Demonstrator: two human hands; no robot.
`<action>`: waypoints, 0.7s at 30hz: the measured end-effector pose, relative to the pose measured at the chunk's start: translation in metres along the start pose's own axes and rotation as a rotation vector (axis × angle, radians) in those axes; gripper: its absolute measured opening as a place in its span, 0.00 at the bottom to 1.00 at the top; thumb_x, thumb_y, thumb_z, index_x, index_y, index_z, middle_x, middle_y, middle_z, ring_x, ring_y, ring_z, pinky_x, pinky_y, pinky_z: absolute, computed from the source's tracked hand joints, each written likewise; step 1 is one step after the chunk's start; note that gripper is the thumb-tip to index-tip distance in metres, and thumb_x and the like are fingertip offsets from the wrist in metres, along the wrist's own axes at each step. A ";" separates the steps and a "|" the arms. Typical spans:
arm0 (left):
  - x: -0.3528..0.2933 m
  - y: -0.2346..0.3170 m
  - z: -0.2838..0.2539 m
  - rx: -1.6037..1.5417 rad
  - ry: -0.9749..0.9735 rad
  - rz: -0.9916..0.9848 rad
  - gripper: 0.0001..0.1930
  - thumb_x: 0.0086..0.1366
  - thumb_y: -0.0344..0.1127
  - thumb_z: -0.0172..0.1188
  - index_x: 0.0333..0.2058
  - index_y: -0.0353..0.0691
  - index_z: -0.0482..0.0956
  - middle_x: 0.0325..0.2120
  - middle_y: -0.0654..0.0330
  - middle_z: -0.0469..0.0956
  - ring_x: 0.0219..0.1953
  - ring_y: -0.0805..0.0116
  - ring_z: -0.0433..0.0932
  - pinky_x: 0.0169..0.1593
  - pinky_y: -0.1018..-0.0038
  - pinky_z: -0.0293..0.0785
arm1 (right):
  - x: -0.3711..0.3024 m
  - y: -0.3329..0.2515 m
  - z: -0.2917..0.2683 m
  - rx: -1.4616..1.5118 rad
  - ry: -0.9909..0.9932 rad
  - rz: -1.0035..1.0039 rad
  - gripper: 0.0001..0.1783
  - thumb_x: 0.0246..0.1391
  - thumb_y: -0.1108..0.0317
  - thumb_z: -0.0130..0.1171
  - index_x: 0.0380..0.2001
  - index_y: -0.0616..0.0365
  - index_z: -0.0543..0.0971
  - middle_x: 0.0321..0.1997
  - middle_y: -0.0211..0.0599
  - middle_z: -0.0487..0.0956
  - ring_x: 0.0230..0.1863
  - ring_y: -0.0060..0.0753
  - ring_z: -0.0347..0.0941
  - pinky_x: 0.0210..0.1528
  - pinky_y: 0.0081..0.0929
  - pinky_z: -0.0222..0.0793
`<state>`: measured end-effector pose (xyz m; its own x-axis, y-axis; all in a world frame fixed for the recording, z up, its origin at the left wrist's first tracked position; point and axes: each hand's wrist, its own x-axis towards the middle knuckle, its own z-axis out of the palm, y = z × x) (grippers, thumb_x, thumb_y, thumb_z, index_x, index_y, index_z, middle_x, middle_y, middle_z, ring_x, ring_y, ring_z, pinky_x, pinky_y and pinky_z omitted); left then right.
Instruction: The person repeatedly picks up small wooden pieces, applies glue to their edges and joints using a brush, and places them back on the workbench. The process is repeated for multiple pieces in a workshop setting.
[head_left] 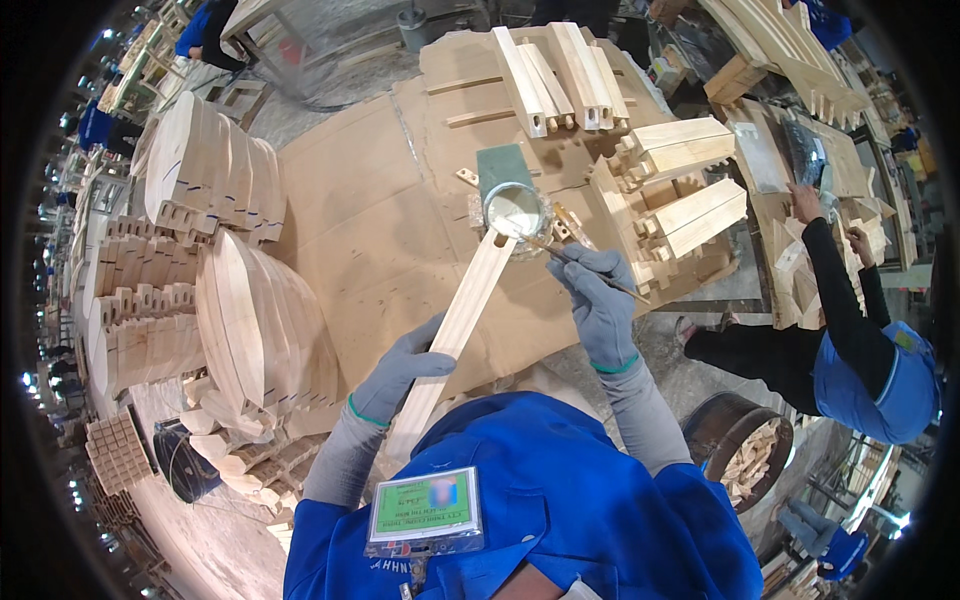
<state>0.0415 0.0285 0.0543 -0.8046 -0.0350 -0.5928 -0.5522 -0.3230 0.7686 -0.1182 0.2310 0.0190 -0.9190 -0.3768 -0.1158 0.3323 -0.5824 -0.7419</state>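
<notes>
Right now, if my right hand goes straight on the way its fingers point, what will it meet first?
Most likely the cup of white stuff, just ahead of the fingers of your right hand. Depth is unclear, so it may first brush the small wood pieces beside it.

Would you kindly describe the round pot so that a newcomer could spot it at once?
Start from the large brown cardboard sheet. Follow the wooden bar in the gloved left hand up to its far end, where the pot appears. Its round rim and whitish contents set it apart from the green block and pale wooden pieces nearby.
</notes>
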 end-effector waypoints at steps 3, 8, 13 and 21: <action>-0.002 0.001 -0.001 0.008 0.008 0.002 0.47 0.43 0.46 0.64 0.62 0.30 0.59 0.45 0.56 0.74 0.45 0.71 0.73 0.51 0.78 0.66 | -0.008 -0.005 0.006 -0.011 -0.032 0.038 0.05 0.55 0.83 0.49 0.35 0.66 0.73 0.43 0.48 0.77 0.44 0.37 0.77 0.50 0.33 0.77; -0.007 0.006 0.000 0.023 -0.015 0.027 0.49 0.41 0.46 0.64 0.62 0.30 0.58 0.46 0.57 0.73 0.46 0.70 0.72 0.52 0.79 0.65 | -0.005 -0.002 0.007 0.040 0.060 0.041 0.04 0.57 0.81 0.50 0.34 0.65 0.73 0.39 0.47 0.78 0.40 0.37 0.78 0.46 0.31 0.79; -0.013 0.009 0.000 -0.001 -0.052 0.015 0.50 0.41 0.45 0.65 0.63 0.30 0.56 0.60 0.51 0.63 0.62 0.63 0.60 0.64 0.73 0.50 | 0.001 -0.002 0.002 0.063 0.074 0.034 0.03 0.58 0.79 0.50 0.33 0.65 0.73 0.38 0.47 0.78 0.39 0.35 0.78 0.46 0.29 0.79; -0.011 -0.006 -0.007 0.040 -0.003 0.045 0.50 0.38 0.48 0.66 0.61 0.30 0.60 0.46 0.57 0.74 0.47 0.70 0.71 0.53 0.78 0.63 | 0.023 -0.013 -0.002 0.119 0.023 0.044 0.03 0.57 0.76 0.53 0.31 0.65 0.73 0.35 0.45 0.78 0.34 0.35 0.79 0.41 0.28 0.80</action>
<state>0.0552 0.0238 0.0549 -0.8296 -0.0459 -0.5564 -0.5233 -0.2835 0.8036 -0.1442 0.2317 0.0248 -0.9072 -0.3881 -0.1623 0.3938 -0.6478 -0.6522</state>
